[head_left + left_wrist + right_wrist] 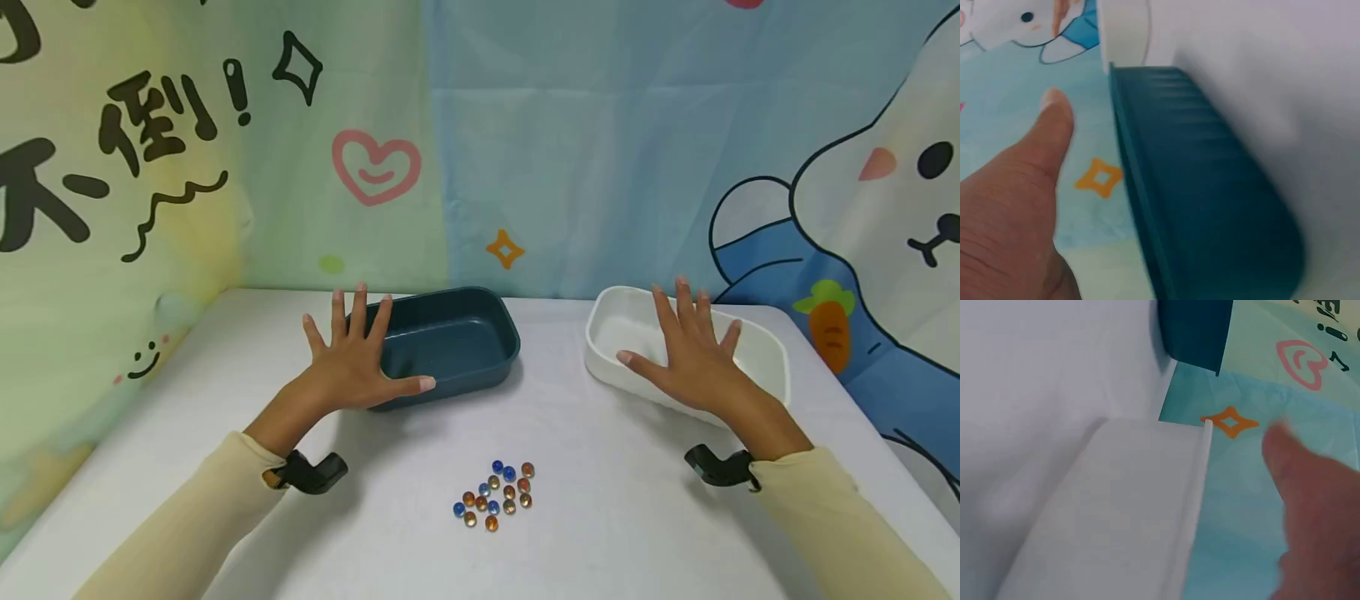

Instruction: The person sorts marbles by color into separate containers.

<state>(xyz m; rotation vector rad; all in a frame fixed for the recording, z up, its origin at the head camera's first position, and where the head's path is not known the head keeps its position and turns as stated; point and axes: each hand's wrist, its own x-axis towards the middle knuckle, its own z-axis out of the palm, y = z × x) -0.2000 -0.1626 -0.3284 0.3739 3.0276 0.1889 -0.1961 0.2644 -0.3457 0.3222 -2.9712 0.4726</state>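
My left hand, fingers spread wide, hovers over the left end of a dark teal rectangular tub. In the left wrist view its thumb stands apart from the tub's wall. The right hand is likewise spread, above a white rectangular tub, overlapping its middle in the head view. Neither hand holds anything. In the right wrist view the thumb is off to the side of the white tub's rim. Several glass marbles, blue, amber and reddish, lie grouped between the forearms.
Both tubs stand on a white-covered table, near its back edge. A printed cloth backdrop hangs right behind them and along the left side. Black straps with camera mounts stick inward from both wrists.
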